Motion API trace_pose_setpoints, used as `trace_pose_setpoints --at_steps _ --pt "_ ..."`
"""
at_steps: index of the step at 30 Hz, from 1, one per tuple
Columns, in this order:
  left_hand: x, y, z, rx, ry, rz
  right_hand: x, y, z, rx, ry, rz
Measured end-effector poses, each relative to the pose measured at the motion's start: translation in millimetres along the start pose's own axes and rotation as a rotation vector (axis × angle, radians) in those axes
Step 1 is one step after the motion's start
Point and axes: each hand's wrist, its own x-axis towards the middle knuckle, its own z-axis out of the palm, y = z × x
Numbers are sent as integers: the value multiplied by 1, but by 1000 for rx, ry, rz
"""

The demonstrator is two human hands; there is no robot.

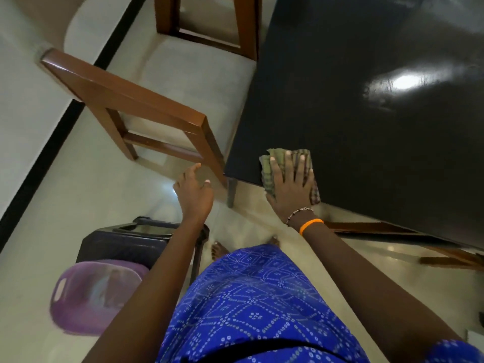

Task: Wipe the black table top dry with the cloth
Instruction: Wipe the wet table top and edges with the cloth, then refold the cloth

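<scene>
At the near left corner of the black worktop (366, 106), a folded green striped cloth (277, 158) lies flat on the surface, right at the edge. Right hand (290, 187) rests palm-down on top of it. Fingers (301, 166) straight and spread, pressing the cloth against the worktop; fingertips stop just short of the cloth's far edge, so a strip of fabric shows beyond them. Cloth also shows to the left of the forefinger and past the little-finger side, near the wrist. No curl round the fabric visible; the hand lies flat on it, not gripping.

Left hand (193, 192) hangs in the air off the worktop's corner, above the floor (78, 195), touching nothing. Its fingers are loosely extended, forefinger pointing forward, thumb out to the side. It holds nothing.

Right wrist carries an orange band (311, 226) and a thin beaded bracelet (298, 213). Worktop is glossy, with a bright light reflection (403, 82) farther in.

Two brown wooden chairs (131, 108) stand left of the worktop. Purple plastic basket (89, 297) on the floor at lower left, a dark case (125, 244) just behind it. Blue patterned garment (251, 305) fills the lower centre; a bare foot (218, 251) shows above its hem.
</scene>
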Motion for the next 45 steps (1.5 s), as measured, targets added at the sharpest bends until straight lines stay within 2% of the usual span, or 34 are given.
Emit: trace_pose_setpoints --at_steps 6,9,11,15,19,22,24,28,30,32,33,35,37,40,43,45 --pt "22 -10 -19 -133 -73 -193 44 -74 -11 -29 -62 -242" --pt "29 -12 -27 -259 -313 -275 53 -88 -9 -46 -76 -469" --pt "32 -9 -35 -280 -382 -306 63 -98 -12 8 -50 -572" --pt "42 -8 -48 -371 -362 -376 88 -128 -28 392 -215 -574" --pt "59 -1 -64 -662 -277 -389 108 -157 -53 896 -443 -531" --pt "68 7 -80 -791 -292 -315 116 -173 -60 937 -472 -607" --pt "76 10 -87 -757 -271 -320 122 -183 -61 926 -430 -646" --pt "93 21 -98 -763 -109 -378 138 -200 -79 1070 -502 -707" --pt "101 27 -108 -798 -66 -385 151 -201 -86 1199 -660 -665" --pt "110 29 -119 -860 -9 -419 165 -203 -95 1371 -825 -478" --pt "115 29 -126 -899 14 -443 173 -207 -98 1447 -857 -378" --pt "125 28 -138 -984 46 -485 190 -216 -94 1438 -840 -204" --pt "137 27 -150 -1044 74 -510 204 -232 -88 1355 -868 -123" --pt "153 21 -169 -1081 89 -518 219 -262 -70 1289 -951 -81" --pt "176 3 -195 -1078 104 -521 232 -302 -77 1368 -886 -49" --pt "195 -15 -215 -1100 96 -517 241 -331 -83 1368 -826 -152"
